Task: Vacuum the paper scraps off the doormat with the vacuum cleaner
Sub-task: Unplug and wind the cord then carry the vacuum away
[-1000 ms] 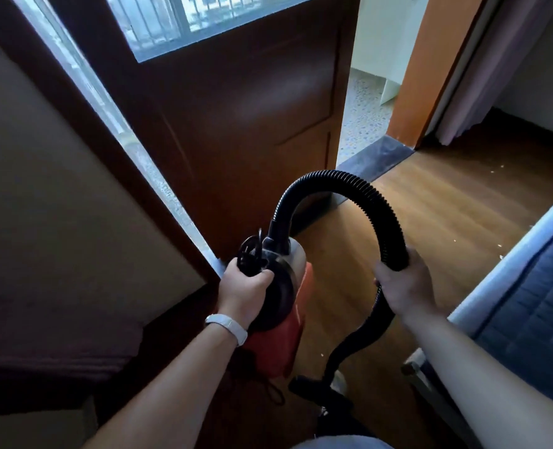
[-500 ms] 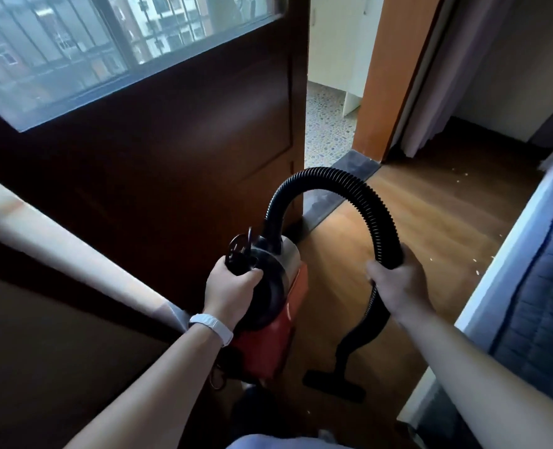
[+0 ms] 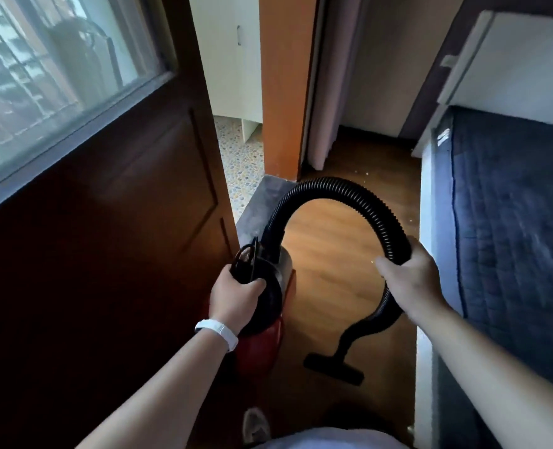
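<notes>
Left hand point(image 3: 236, 296): you are gripping the black handle on top of the vacuum cleaner point(image 3: 262, 348), fingers curled round it; a white wristband point(image 3: 217, 332) is sitting on that wrist.
Right hand point(image 3: 411, 277): you are grasping the ribbed black hose point(image 3: 349, 189), fingers wrapped over it.
Vacuum cleaner: its red and black body is hanging under your left hand.
Hose: it is arching up from beside your left hand and coming down into your right.
Nozzle point(image 3: 333, 367): it is hanging below your right hand, low over the wooden floor point(image 3: 330, 254); whether it is touching, I cannot tell.
Paper scraps point(image 3: 366, 171): pale specks are lying on the floor beyond your right hand.
Grey strip point(image 3: 262, 196): it is lying in the doorway beyond both hands; I cannot tell whether it is the doormat.
Door point(image 3: 106, 254): standing left of your left hand.
Bed point(image 3: 512, 254): running along right of your right hand.
</notes>
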`<state>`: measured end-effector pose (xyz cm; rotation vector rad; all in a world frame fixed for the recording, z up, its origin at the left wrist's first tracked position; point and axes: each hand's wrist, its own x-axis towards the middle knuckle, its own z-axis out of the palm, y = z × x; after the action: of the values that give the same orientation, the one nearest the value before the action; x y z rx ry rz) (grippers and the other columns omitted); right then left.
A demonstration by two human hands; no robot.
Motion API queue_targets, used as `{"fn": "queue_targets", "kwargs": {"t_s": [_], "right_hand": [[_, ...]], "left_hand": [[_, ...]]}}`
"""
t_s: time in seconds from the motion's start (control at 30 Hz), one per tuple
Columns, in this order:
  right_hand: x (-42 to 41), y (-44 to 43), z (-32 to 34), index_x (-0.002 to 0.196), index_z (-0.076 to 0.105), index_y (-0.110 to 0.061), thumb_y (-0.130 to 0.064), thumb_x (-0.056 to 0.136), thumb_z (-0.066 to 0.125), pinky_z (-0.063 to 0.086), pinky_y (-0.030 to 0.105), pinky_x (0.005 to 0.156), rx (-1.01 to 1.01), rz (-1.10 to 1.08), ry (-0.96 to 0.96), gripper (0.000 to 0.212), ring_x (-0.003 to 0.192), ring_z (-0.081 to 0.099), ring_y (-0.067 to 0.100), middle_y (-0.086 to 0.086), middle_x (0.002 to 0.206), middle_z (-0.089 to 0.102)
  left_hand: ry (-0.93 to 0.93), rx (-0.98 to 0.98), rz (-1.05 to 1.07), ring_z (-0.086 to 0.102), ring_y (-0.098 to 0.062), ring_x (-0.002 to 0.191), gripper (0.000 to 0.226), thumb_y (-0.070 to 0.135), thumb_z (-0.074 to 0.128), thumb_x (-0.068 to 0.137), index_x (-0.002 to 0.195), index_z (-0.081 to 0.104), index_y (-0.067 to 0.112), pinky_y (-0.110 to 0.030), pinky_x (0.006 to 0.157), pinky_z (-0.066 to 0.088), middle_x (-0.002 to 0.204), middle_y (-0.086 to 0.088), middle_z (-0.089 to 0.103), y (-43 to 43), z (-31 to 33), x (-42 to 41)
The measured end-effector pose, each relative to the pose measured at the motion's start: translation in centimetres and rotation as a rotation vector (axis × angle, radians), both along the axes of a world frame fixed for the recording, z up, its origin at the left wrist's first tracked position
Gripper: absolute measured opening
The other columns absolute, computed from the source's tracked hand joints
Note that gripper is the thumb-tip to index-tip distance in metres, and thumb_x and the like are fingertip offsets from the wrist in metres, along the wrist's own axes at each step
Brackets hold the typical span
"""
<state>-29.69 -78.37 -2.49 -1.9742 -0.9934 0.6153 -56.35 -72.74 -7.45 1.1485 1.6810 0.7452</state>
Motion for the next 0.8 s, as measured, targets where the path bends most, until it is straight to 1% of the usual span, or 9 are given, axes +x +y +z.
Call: {"fn": "queue_targets", "kwargs": {"t_s": [0.1, 0.17, 0.23, 0.3, 0.4, 0.53, 0.6, 0.67, 0.8], "right_hand": [[1.3, 2.4, 0.4, 0.079, 0.050, -0.013, -0.009, 0.079, 0.068, 0.036, 0.030, 0.055, 0.029, -0.057, -0.003, 0.019, 0.059, 0.047, 0.021, 0.003, 0.068, 0.049], [2.6, 4.1, 0.0, 0.079, 0.049, -0.012, -0.008, 0.079, 0.067, 0.036, 0.030, 0.056, 0.033, -0.084, 0.015, 0.018, 0.059, 0.048, 0.022, 0.007, 0.069, 0.050], [4.0, 5.9, -0.8, 0.080, 0.051, -0.012, -0.009, 0.078, 0.067, 0.039, 0.031, 0.057, 0.037, -0.113, 0.043, 0.017, 0.060, 0.050, 0.024, 0.013, 0.072, 0.055], [5.5, 8.1, -1.7, 0.081, 0.053, -0.014, -0.012, 0.077, 0.068, 0.042, 0.031, 0.057, 0.032, -0.146, 0.068, 0.015, 0.062, 0.055, 0.026, 0.017, 0.077, 0.062], [7.9, 11.7, -2.8, 0.083, 0.056, -0.015, -0.012, 0.078, 0.068, 0.043, 0.031, 0.056, 0.023, -0.168, 0.133, 0.013, 0.062, 0.058, 0.027, 0.018, 0.080, 0.066], [11.9, 16.1, -2.9, 0.081, 0.055, -0.018, -0.010, 0.079, 0.068, 0.040, 0.028, 0.053, 0.019, -0.155, 0.160, 0.016, 0.060, 0.055, 0.024, 0.014, 0.076, 0.063], [14.5, 18.0, -3.0, 0.081, 0.055, -0.016, -0.010, 0.079, 0.068, 0.040, 0.029, 0.053, 0.010, -0.159, 0.177, 0.015, 0.060, 0.054, 0.024, 0.016, 0.076, 0.063], [17.0, 19.7, -3.0, 0.081, 0.055, -0.015, -0.011, 0.077, 0.068, 0.041, 0.029, 0.055, 0.002, -0.170, 0.191, 0.014, 0.061, 0.055, 0.024, 0.017, 0.078, 0.065], [20.6, 22.3, -2.8, 0.081, 0.056, -0.012, -0.012, 0.077, 0.067, 0.041, 0.030, 0.055, -0.015, -0.202, 0.182, 0.012, 0.062, 0.057, 0.026, 0.018, 0.078, 0.066]], "left_hand": [[0.012, 0.028, -0.055, 0.066, -0.014, 0.079, 0.024, 0.025, 0.073, 0.074, 0.095, 0.061, 0.028, -0.033, 0.068, 0.055, 0.087, 0.007, 0.069, 4.5, 0.9, 1.4], [0.024, 0.042, -0.093, 0.067, -0.014, 0.077, 0.024, 0.025, 0.073, 0.075, 0.096, 0.062, 0.027, -0.034, 0.067, 0.056, 0.086, 0.007, 0.069, 7.4, 1.0, 2.8], [0.023, 0.043, -0.117, 0.068, -0.015, 0.076, 0.022, 0.025, 0.073, 0.075, 0.095, 0.063, 0.027, -0.037, 0.069, 0.058, 0.085, 0.006, 0.070, 9.8, 0.9, 4.4], [0.009, 0.045, -0.108, 0.069, -0.015, 0.076, 0.020, 0.023, 0.073, 0.076, 0.092, 0.063, 0.027, -0.036, 0.068, 0.059, 0.084, 0.006, 0.071, 12.0, 0.7, 6.3], [0.000, 0.045, -0.091, 0.070, -0.017, 0.071, 0.015, 0.019, 0.073, 0.077, 0.087, 0.064, 0.025, -0.038, 0.064, 0.059, 0.077, 0.004, 0.071, 14.9, 0.7, 9.3], [0.039, 0.012, -0.092, 0.068, -0.018, 0.062, 0.011, 0.018, 0.072, 0.078, 0.084, 0.064, 0.019, -0.041, 0.060, 0.058, 0.070, 0.002, 0.070, 18.9, 0.9, 13.9], [0.063, 0.000, -0.100, 0.068, -0.022, 0.060, 0.012, 0.020, 0.073, 0.076, 0.083, 0.063, 0.018, -0.043, 0.057, 0.057, 0.067, -0.001, 0.070, 20.8, 0.8, 16.3], [0.070, 0.002, -0.117, 0.065, -0.023, 0.056, 0.014, 0.021, 0.073, 0.077, 0.083, 0.061, 0.017, -0.040, 0.054, 0.056, 0.065, -0.002, 0.068, 22.6, 0.9, 18.6], [0.076, 0.028, -0.146, 0.061, -0.019, 0.052, 0.014, 0.017, 0.072, 0.079, 0.082, 0.059, 0.016, -0.036, 0.053, 0.052, 0.063, 0.001, 0.064, 25.8, 1.5, 22.6]]}}
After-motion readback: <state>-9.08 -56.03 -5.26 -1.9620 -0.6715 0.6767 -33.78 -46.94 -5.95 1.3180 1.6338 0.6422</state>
